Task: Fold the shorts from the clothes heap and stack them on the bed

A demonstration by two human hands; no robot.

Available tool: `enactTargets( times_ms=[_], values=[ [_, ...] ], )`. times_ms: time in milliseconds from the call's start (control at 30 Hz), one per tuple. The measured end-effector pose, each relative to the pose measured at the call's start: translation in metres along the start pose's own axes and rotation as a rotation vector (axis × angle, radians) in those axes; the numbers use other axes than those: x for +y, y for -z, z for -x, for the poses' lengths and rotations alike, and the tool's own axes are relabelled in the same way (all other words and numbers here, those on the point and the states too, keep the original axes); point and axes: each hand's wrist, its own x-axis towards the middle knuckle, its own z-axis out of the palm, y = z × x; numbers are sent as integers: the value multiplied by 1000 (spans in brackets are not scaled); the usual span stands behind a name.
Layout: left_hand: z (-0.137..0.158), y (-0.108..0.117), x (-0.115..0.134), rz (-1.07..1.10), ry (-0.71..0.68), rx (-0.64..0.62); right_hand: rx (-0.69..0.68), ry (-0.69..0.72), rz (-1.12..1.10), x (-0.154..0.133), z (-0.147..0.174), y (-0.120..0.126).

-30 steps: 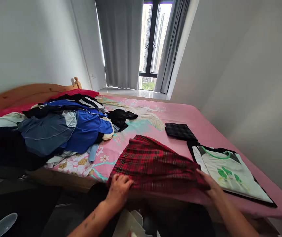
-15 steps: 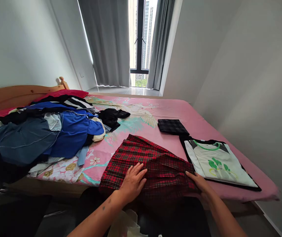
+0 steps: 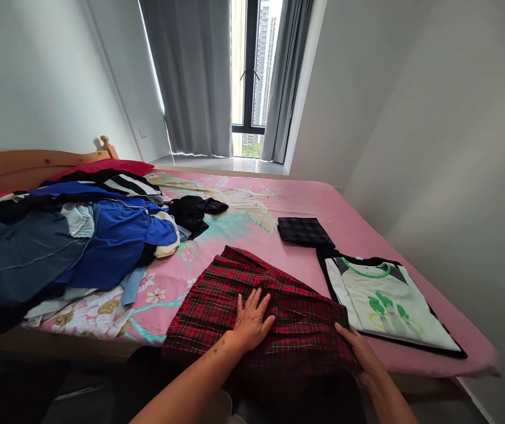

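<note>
A red and black plaid pleated skirt [image 3: 221,291] lies spread at the bed's near edge, its lower part hanging into shadow. My left hand [image 3: 252,321] rests palm down on the middle of the skirt, fingers spread. At the skirt's right end, my right hand [image 3: 362,352] grips the edge; fingers show on top, while the thumb is hidden. Just right of that hand is a white T-shirt [image 3: 378,294] with a green collar and green print, laid on a black garment [image 3: 323,262]. Behind them is a folded dark checked cloth [image 3: 305,231].
A heap of clothes [image 3: 115,235], blue, black and grey, covers the left of the bed. One black garment [image 3: 193,213] lies beside it. Pink flowered bedding [image 3: 296,194] covers the bed. A wooden headboard [image 3: 36,162] stands left, a wall [image 3: 433,176] right.
My left hand has slid slightly right and up across the skirt. My right hand stays at the skirt's right edge. The view has shifted a little.
</note>
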Motion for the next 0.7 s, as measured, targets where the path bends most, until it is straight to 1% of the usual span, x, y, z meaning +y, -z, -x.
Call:
enactTargets(
  times_ms=[100, 167, 267, 333, 400, 467, 533, 633, 700],
  values=[
    [-16, -2, 11, 23, 6, -10, -11, 0, -34, -9, 10, -7],
    [-29, -12, 20, 43, 10, -32, -8, 29, -39, -19, 20, -16],
    [-46, -32, 35, 75, -8, -62, 5, 106, -4, -37, 33, -32],
    [-51, -43, 43, 100, -22, -47, 5, 155, 27, -46, 36, -41],
    [-51, -48, 43, 156, -29, -11, 10, 175, 58, -53, 34, -43],
    [-49, -44, 37, 245, -17, 59, 48, 181, 90, -58, 30, -37],
    [-47, -32, 24, 314, 4, 137, 106, 185, 133, -63, 32, -29],
    [-47, -3, 1, 308, 1, 229, 127, 200, 163, -68, 50, -24],
    [-49, 19, -11, 276, -35, 277, 96, 206, 151, -72, 70, -32]
  ],
)
